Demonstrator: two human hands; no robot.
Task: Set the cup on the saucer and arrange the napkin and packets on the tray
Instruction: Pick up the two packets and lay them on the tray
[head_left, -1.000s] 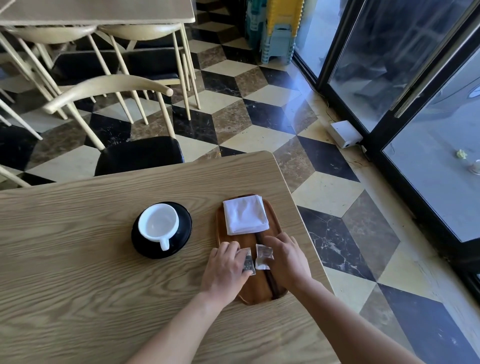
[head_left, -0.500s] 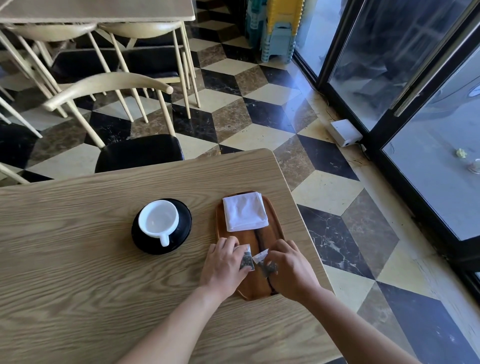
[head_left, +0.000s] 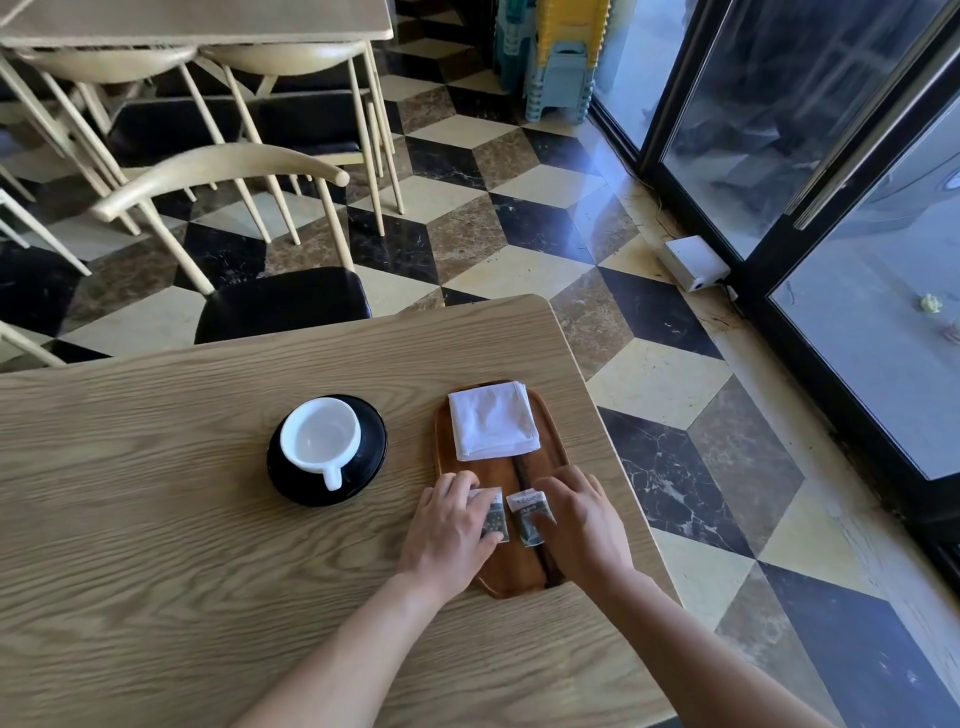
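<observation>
A white cup (head_left: 320, 441) stands on a black saucer (head_left: 371, 439), handle toward me. To its right lies an oval wooden tray (head_left: 553, 452). A folded white napkin (head_left: 492, 427) covers the tray's far half. Two small dark packets lie side by side on the near half: the left packet (head_left: 495, 514) under the fingers of my left hand (head_left: 449, 530), the right packet (head_left: 529, 516) under the fingers of my right hand (head_left: 584, 519). Both hands rest flat on the packets, fingers together.
The wooden table (head_left: 156, 519) ends just right of the tray, with patterned floor (head_left: 675, 395) beyond. A black-seated chair (head_left: 280, 304) stands at the far edge. Glass doors (head_left: 831, 156) line the right side. More chairs and a table are at the back left.
My right hand had its packet lifted and tilted half a second ago; it now lies flat beside the left packet. Both hands press the packets onto the tray.
</observation>
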